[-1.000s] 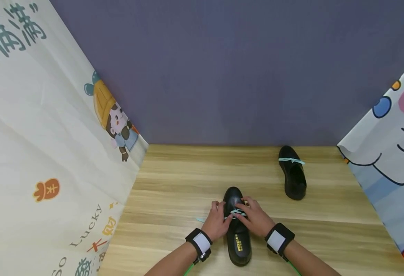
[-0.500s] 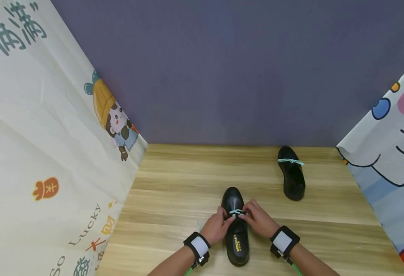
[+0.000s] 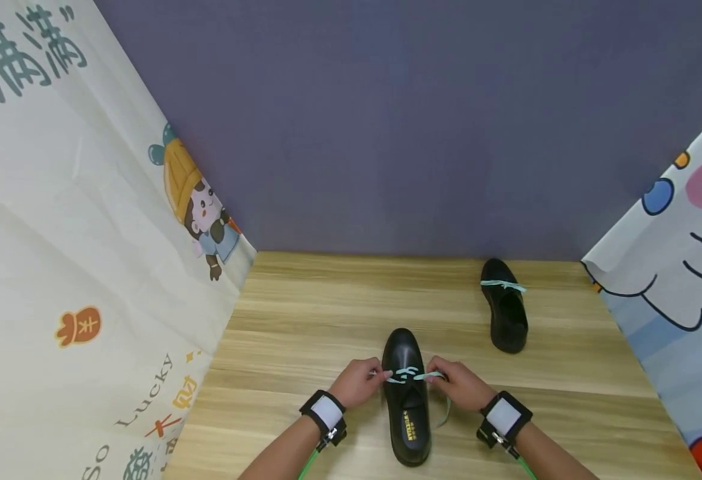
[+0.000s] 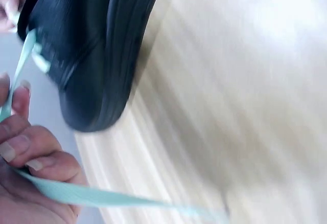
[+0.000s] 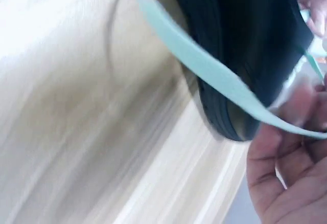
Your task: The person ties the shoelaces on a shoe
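the shoe rests sole down on the table, at lower centre of the head frame, toe toward the top and heel toward the bottom edge. this orientation leaves the lace facing up and accessible from both sides. the left hand, left of the shoe, pinches one side of the lace; the right hand, right of the shoe, pinches the other. each grip is narrow, fingers curled, as suits a thin, flat strip. the opposed hands presumably share the tension, so that the shoe does not turn. in the left wrist view, loose lace runs from the hand toward bottom centre; in the right wrist view, toward the upper left. each grip is thus short of the tip, probably for closer control. the second shoe stands at right of the head frame, near the table's far edge, apparently out of the way; its bow lies across the front.
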A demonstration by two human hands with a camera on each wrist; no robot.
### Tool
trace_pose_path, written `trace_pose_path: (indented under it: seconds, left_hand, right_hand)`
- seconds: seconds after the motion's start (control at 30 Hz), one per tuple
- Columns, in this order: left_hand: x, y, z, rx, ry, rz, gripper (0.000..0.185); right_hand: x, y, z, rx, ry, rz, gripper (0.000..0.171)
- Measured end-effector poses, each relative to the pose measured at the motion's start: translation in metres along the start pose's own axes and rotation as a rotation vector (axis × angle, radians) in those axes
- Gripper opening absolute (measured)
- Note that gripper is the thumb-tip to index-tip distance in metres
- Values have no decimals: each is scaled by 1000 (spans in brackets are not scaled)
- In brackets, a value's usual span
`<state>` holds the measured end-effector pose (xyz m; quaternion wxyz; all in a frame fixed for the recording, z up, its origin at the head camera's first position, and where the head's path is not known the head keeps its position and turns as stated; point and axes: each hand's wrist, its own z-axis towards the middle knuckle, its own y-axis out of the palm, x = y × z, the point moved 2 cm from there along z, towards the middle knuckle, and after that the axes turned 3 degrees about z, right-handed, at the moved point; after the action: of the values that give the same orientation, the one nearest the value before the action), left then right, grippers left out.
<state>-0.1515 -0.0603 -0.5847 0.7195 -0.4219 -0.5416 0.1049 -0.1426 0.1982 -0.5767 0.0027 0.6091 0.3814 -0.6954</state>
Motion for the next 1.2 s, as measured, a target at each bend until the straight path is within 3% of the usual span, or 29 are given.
trace_pose_path:
  seconds: [0.37,0.53,0.67,0.73,0.83,0.97,1.07,1.2]
  left_hand:
    - [-31,-39,-10,-32,-63,1,32]
    - [-47,-41,-23,-73,-101,-19,39]
    - [-50,-33,-27,-101,-32,-42,32]
    - [-49,-29,-27,-60,15,-12,23]
    - [-47,-27,-26,65,65,130,13]
    - [-42,-29,-22,187,88,306,11]
    - [-37,-31,-19,202,86,299,15]
    - [-30,-29,-17,188,14,146,19]
  right_hand:
    - [19,-42,-27,92,11,-75,11]
    - [26,-38,-35,36,-25,-62,13]
    - [27,-31,-38,69,-123,-72,9]
    - [28,-28,-38,151,-176,-151,8]
    - [27,-26,-36,309,-225,-323,5]
    - [27,-28,-34,380,-156,-383,6]
    - [24,-29,-32,351,-82,-295,11]
    - [20,-28,-32,339,-22,-196,8]
